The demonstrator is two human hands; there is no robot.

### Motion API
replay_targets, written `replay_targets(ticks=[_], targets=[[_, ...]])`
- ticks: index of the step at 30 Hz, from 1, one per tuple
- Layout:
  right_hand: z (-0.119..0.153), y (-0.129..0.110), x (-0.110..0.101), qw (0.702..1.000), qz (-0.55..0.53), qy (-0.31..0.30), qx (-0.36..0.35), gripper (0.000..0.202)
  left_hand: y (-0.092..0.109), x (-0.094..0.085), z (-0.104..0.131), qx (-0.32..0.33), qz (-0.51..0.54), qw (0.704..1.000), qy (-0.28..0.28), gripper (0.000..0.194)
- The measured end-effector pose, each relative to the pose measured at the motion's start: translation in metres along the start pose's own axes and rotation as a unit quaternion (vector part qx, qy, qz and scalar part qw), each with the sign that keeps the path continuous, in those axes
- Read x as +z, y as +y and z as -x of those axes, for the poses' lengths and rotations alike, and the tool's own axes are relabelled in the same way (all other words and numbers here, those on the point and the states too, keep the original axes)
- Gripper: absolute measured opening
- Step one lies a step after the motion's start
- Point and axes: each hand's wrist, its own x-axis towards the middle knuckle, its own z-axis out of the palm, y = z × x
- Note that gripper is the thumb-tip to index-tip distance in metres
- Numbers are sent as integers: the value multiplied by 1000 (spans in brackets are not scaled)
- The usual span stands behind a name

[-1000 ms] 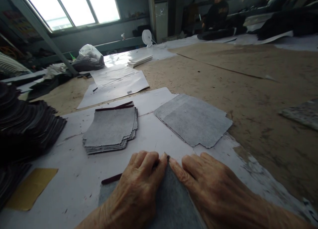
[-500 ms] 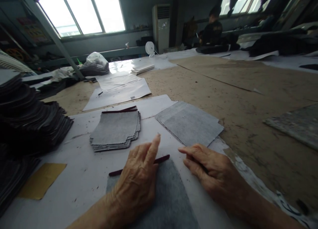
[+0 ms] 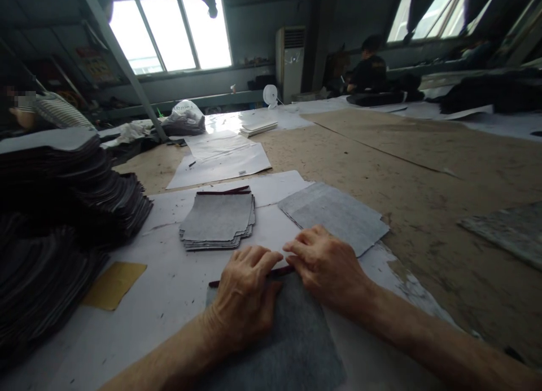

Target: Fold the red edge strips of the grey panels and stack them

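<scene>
A grey fabric panel [image 3: 292, 329] lies flat in front of me, with a narrow maroon strip [image 3: 283, 270] along its far edge. My left hand [image 3: 245, 295] rests over the panel, its fingers bent down across the strip and its thumb on the near side. At the strip's right end, the fingertips of my right hand [image 3: 328, 261] are pinched together on it. The middle of the strip is hidden under my left hand. Just beyond sits a small stack of grey panels [image 3: 220, 216], topped with maroon strips. Right of that lie more grey panels [image 3: 339, 213].
Tall piles of dark fabric pieces [image 3: 122, 204] rise at the left, beside a yellow card [image 3: 115, 285]. White paper [image 3: 224, 165] covers part of the brown table surface [image 3: 402, 170]. A grey slab [image 3: 512, 227] lies at right. Two people are farther off, one on each side.
My right hand has moved left and forward onto the strip's end. The left forefinger, stretched out before, is now bent down. The view has shifted, bringing a person in at left.
</scene>
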Motion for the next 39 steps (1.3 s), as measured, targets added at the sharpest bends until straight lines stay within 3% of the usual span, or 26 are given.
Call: replay_targets(ticks=[4, 8, 12, 15, 18, 24, 26, 29, 33, 36, 39], targets=[[21, 4, 12, 972, 49, 81, -214, 23, 4, -2, 5, 54, -53, 996, -39, 27], [33, 1, 18, 959, 88, 43, -265, 21, 8, -12, 5, 73, -73, 984, -143, 30], [30, 4, 11, 976, 5, 43, -214, 23, 2, -23, 13, 49, -27, 984, -168, 46], [26, 12, 6, 985, -114, 84, -94, 24, -7, -27, 24, -14, -8, 995, -94, 53], [20, 13, 6, 987, -114, 100, -47, 21, -12, -28, 27, -63, -42, 995, -59, 47], [-3, -8, 7, 997, -67, -47, 6, 14, -11, -30, 14, -92, -13, 991, -94, 42], [-9, -13, 3, 996, -62, -62, 4, 7, -11, -31, 11, -114, 5, 989, -94, 44], [-14, -15, -6, 993, -97, -71, -11, 11, -15, -37, 12, -159, 47, 982, -90, 41], [-19, -9, -15, 961, -262, -79, 41, 11, -28, -56, 20, -247, 142, 955, -85, 14], [-30, -9, -18, 918, -369, -101, 101, 14, -44, -74, 25, -308, 227, 921, -68, 25], [-48, -16, -18, 886, -433, -109, 126, 18, -64, -91, 19, -329, 297, 896, -22, 28]])
